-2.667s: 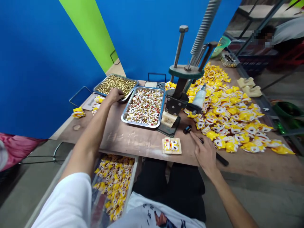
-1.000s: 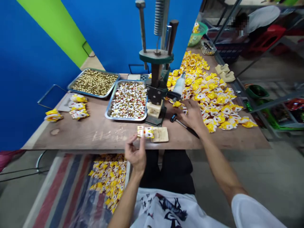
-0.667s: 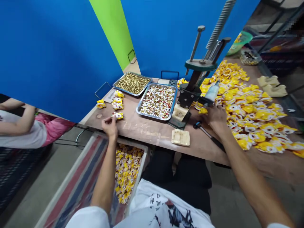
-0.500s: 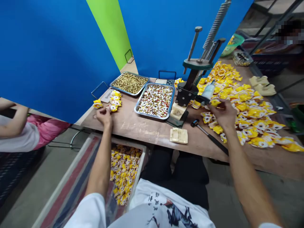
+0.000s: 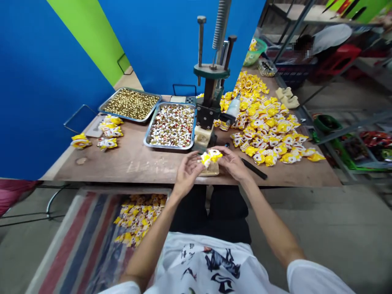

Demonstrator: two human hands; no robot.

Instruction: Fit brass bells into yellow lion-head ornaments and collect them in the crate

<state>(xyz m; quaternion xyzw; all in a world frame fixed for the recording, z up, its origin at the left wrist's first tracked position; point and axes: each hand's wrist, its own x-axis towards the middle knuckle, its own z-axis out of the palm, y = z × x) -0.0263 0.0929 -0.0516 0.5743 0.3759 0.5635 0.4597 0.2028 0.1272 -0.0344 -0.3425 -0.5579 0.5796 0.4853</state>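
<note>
My left hand (image 5: 187, 170) and my right hand (image 5: 233, 162) meet over the front of the table, fingers closed around a small yellow-and-white plastic figure piece (image 5: 211, 157). Whether this is one piece or two held together, I cannot tell. Just beneath it lies a cream mould block (image 5: 212, 170), partly covered by the hands. Behind my hands stands a hand press (image 5: 211, 73) with another cream block (image 5: 202, 136) under its head. A hammer (image 5: 254, 168) lies right of my right hand, its head mostly hidden.
Steel trays hold gold beads (image 5: 131, 103) and small white-and-gold parts (image 5: 173, 124). Several yellow figures (image 5: 107, 143) lie at the left; a large heap (image 5: 266, 126) covers the right side. A bin of figures (image 5: 141, 216) stands below. A person (image 5: 330, 38) sits at far right.
My left hand has come from the figures at the left, and my right hand from the heap, to meet in the middle with the piece. The view has swung right.
</note>
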